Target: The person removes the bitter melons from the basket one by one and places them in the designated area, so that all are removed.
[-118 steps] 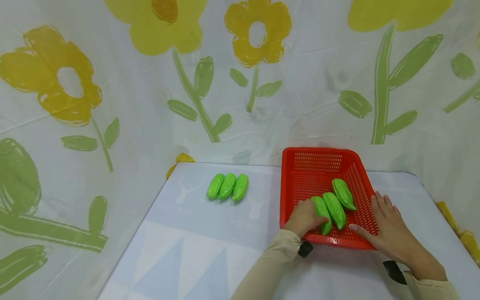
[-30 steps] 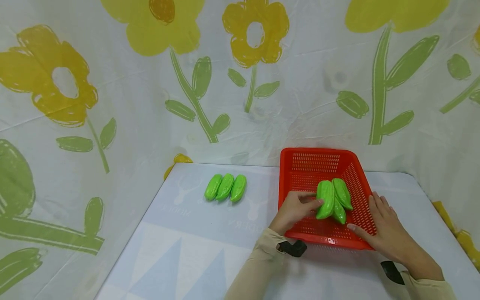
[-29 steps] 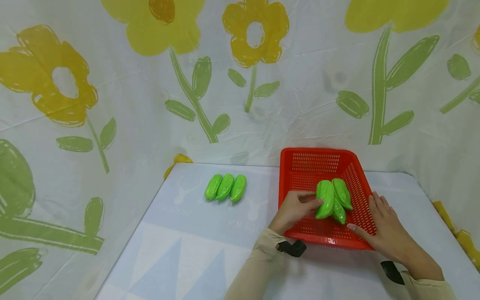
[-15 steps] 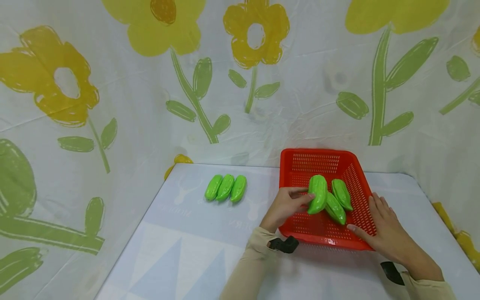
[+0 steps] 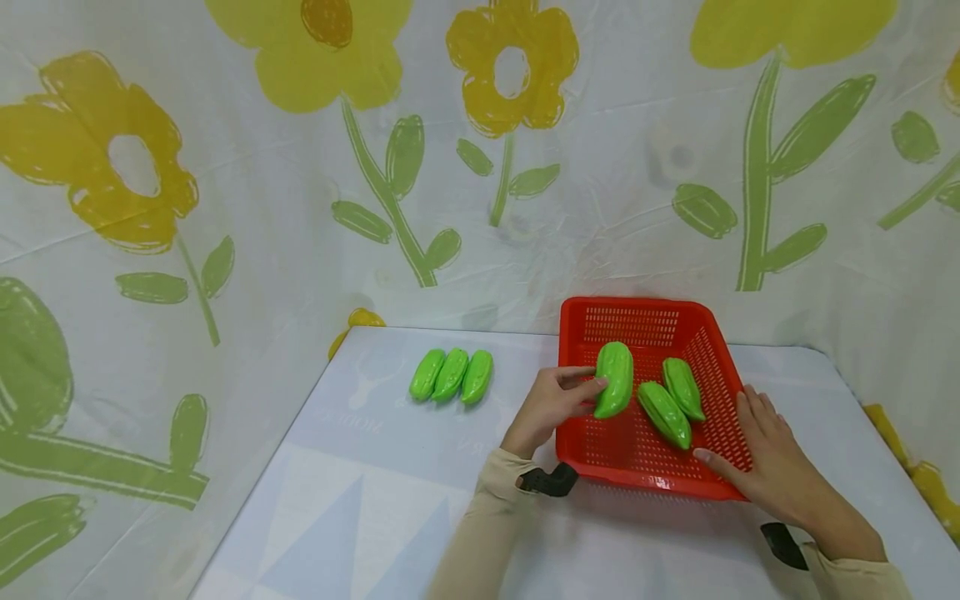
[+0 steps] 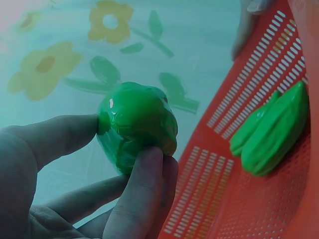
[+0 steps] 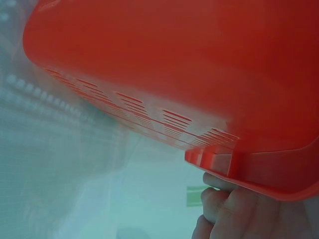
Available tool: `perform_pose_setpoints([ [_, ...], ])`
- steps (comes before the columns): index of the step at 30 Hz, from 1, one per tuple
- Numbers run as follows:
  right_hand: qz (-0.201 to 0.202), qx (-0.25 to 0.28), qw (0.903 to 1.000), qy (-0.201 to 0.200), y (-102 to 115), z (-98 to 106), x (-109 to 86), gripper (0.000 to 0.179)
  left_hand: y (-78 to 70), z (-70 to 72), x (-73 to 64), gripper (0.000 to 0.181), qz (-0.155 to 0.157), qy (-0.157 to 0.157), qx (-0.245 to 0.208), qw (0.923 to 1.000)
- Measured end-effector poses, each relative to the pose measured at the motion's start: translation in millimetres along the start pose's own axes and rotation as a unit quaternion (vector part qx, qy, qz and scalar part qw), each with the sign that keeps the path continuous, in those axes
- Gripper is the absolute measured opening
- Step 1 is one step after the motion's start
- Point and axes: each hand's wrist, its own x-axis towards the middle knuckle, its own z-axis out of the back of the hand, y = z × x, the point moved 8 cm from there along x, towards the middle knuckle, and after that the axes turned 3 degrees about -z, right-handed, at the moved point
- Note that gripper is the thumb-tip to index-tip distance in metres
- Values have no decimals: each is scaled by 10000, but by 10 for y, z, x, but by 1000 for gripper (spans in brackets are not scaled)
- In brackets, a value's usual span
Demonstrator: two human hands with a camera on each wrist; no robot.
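A green, ridged bitter melon [image 5: 615, 380] is pinched between the thumb and fingers of my left hand [image 5: 551, 404]. It is raised over the left part of the red plastic basket [image 5: 637, 481]. In the left wrist view the held bitter melon [image 6: 134, 124] is seen end-on, the thumb on one side and fingertips on the other. Two more bitter melons, one [image 5: 664, 415] and another [image 5: 682, 388], lie side by side in the basket's right half. My right hand [image 5: 783, 467] rests with straight fingers along the basket's right rim, thumb over the near right corner.
Three similar bitter melons [image 5: 451, 375] lie in a row on the white and blue table [image 5: 390, 442], left of the basket. A flower-printed curtain [image 5: 637, 167] hangs behind the table. Dark straps, such as the left one [image 5: 549, 481], circle both wrists.
My left hand has lifted one bitter melon from beside the other two in the basket and moved it left and up. My right hand stays at the basket's rim.
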Motion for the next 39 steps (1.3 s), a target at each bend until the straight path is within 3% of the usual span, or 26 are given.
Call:
perform_pose_setpoints([
  [30,-151,75,9998,132,-21,-10,5,125,-26,503,-39,43,-84,-307,-44,9995],
  [39,-149,64,9998,125,-29,-15,6,126,-36,666,-36,43,-106,-463,179,9987],
])
